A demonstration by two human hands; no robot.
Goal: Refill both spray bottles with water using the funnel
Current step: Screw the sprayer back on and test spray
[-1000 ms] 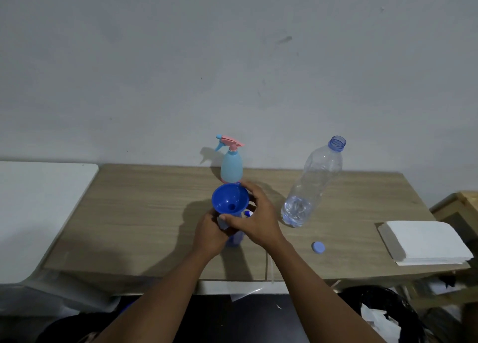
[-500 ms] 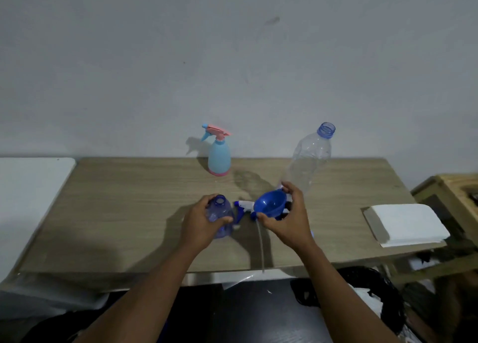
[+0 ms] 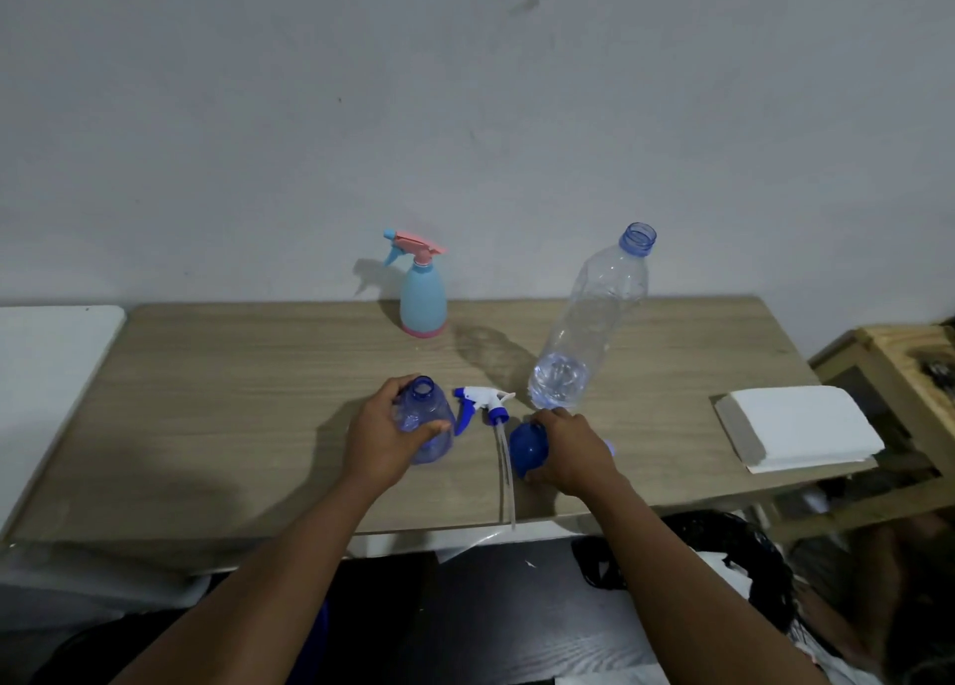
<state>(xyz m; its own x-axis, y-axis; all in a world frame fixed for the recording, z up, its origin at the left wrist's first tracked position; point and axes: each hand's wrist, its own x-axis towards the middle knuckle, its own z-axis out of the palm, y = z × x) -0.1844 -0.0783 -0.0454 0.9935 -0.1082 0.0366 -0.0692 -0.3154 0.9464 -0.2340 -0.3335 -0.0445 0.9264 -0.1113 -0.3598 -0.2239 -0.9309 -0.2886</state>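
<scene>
My left hand [image 3: 385, 439] grips the clear blue spray bottle [image 3: 426, 423], which stands upright on the wooden table [image 3: 232, 400] with its neck uncapped. Its white and blue trigger head [image 3: 483, 408] lies just to the right, the dip tube trailing toward the table's front edge. My right hand [image 3: 571, 452] covers the blue funnel [image 3: 527, 449] and holds it down on the table. The light blue spray bottle with a pink trigger [image 3: 422, 297] stands at the back. A tall clear water bottle [image 3: 589, 322], uncapped, holds a little water at the bottom.
A stack of white paper napkins [image 3: 798, 426] lies at the table's right end. The water bottle's blue cap [image 3: 611, 446] peeks out beside my right hand. A white surface [image 3: 46, 359] adjoins the table on the left. A wooden shelf [image 3: 899, 369] stands at the right.
My right hand lifted the funnel off the clear blue bottle, carried it to the right and lowered it onto the table. My left hand stayed on the bottle.
</scene>
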